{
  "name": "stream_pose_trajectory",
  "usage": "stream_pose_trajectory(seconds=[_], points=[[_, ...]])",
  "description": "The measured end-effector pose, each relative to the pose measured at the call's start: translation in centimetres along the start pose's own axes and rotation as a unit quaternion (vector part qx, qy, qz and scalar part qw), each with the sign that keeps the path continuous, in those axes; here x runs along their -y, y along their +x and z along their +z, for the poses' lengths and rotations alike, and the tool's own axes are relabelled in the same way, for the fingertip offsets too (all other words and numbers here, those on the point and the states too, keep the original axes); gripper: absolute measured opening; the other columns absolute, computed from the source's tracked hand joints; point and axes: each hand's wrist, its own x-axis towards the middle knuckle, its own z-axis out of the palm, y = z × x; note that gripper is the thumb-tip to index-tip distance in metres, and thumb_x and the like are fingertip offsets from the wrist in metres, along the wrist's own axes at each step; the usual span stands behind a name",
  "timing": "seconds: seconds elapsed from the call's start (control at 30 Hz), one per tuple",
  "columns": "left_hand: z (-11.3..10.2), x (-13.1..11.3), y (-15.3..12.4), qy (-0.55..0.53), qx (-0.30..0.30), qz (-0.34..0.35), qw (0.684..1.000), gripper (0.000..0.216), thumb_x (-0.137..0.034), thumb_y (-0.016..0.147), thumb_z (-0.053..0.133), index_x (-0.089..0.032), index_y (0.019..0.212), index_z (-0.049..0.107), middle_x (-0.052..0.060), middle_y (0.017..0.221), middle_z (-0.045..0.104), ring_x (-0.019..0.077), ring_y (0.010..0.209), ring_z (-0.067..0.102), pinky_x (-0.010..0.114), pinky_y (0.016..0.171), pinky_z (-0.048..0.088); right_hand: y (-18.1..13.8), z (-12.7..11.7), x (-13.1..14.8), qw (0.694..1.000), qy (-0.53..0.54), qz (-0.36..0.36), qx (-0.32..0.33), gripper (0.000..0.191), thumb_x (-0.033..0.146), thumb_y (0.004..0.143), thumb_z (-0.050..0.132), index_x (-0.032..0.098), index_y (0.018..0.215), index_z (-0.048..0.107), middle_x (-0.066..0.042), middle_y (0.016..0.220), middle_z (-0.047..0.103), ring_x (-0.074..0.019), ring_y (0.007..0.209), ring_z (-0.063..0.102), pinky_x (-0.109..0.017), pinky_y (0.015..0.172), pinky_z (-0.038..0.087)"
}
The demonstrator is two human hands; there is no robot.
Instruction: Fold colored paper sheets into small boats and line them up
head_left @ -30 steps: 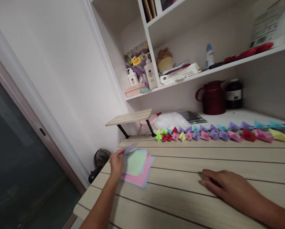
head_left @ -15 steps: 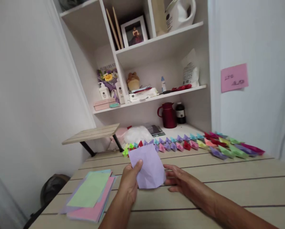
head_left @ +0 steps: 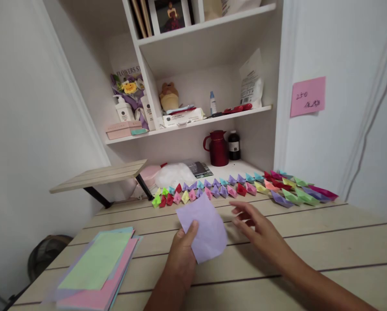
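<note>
A sheet of light purple paper [head_left: 208, 231], a little curved and creased, is held above the table by my left hand [head_left: 183, 255]. The thumb lies across its front at the left edge, and the other fingers are behind it. To the right of the sheet, apart from it, my right hand [head_left: 253, 222] hovers with bent fingers spread and nothing in them. Left of my left hand lies a stack of coloured paper [head_left: 98, 261], with a green sheet on top and pink and blue below.
Rows of small folded paper boats [head_left: 224, 191] run along the back of the slatted table [head_left: 325, 242]. A small wooden riser [head_left: 99, 176] stands at back left. Behind are white shelves [head_left: 206, 28], a red jug [head_left: 218, 149] and a dark bottle [head_left: 234, 146].
My right hand has moved away from the sheet's right edge, up and to the right. The purple sheet is tilted slightly more in my left hand. The camera view has shifted.
</note>
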Motion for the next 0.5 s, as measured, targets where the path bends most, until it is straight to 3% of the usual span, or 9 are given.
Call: stream_pose_trajectory(seconds=[0.07, 0.13, 0.23, 0.3, 0.4, 0.5], points=[[0.1, 0.2, -0.3, 0.018, 0.026, 0.011, 0.999, 0.045, -0.037, 0.078, 0.070, -0.010, 0.114, 0.064, 0.015, 0.102, 0.072, 0.0272, 0.095, 0.068, 0.038, 0.089, 0.050, -0.8, 0.6, 0.8, 0.997, 0.015, -0.007, 0.077, 0.042, 0.043, 0.084, 0.054, 0.024, 0.121, 0.056, -0.009, 0.113, 0.060, -0.0258, 0.100, 0.057, -0.040, 0.085, 0.047], [0.2, 0.5, -0.5, 0.058, 0.059, 0.018, 0.996, 0.044, -0.040, 0.082, 0.065, -0.009, 0.114, 0.065, 0.015, 0.098, 0.073, 0.0276, 0.091, 0.068, 0.039, 0.087, 0.050, -1.8, 1.5, 1.6, 0.991, 0.030, -0.007, 0.126, 0.050, 0.042, 0.081, 0.061, 0.024, 0.127, 0.052, -0.010, 0.121, 0.057, -0.0260, 0.103, 0.056, -0.040, 0.087, 0.047], [0.1, 1.0, -0.6, 0.195, 0.087, 0.045, 0.976, 0.037, -0.039, 0.082, 0.063, -0.011, 0.105, 0.070, 0.014, 0.094, 0.073, 0.0286, 0.089, 0.067, 0.041, 0.085, 0.050, -2.7, 2.6, 2.4, 0.986, 0.073, -0.026, 0.147, 0.059, 0.036, 0.076, 0.067, 0.023, 0.130, 0.048, -0.010, 0.122, 0.059, -0.0250, 0.100, 0.058, -0.039, 0.088, 0.047], [-0.2, 1.2, -0.5, 0.332, 0.093, 0.114, 0.932, 0.026, -0.034, 0.080, 0.063, -0.015, 0.096, 0.074, 0.012, 0.096, 0.071, 0.0289, 0.094, 0.064, 0.041, 0.088, 0.048, -2.7, 2.7, 2.7, 0.987, 0.084, -0.027, 0.133, 0.048, 0.032, 0.076, 0.068, 0.022, 0.121, 0.055, -0.008, 0.111, 0.065, -0.0243, 0.096, 0.060, -0.038, 0.086, 0.047], [-0.5, 1.4, -0.3, 0.493, 0.077, 0.252, 0.829, 0.016, -0.026, 0.076, 0.065, -0.023, 0.087, 0.076, 0.010, 0.107, 0.066, 0.0293, 0.105, 0.058, 0.044, 0.096, 0.043, -2.0, 2.2, 2.5, 0.990, 0.099, -0.011, 0.095, 0.022, 0.033, 0.075, 0.069, 0.020, 0.092, 0.068, -0.005, 0.092, 0.070, -0.0238, 0.090, 0.062, -0.036, 0.083, 0.047], [-0.8, 1.6, -0.1, 0.531, 0.013, 0.340, 0.776, 0.038, -0.021, 0.068, 0.070, -0.027, 0.106, 0.071, 0.009, 0.130, 0.051, 0.0313, 0.121, 0.046, 0.047, 0.104, 0.035, -1.2, 1.5, 2.1, 0.981, 0.176, 0.054, 0.058, 0.025, 0.040, 0.069, 0.074, 0.018, 0.080, 0.069, -0.005, 0.080, 0.071, -0.0234, 0.079, 0.064, -0.035, 0.076, 0.049]])
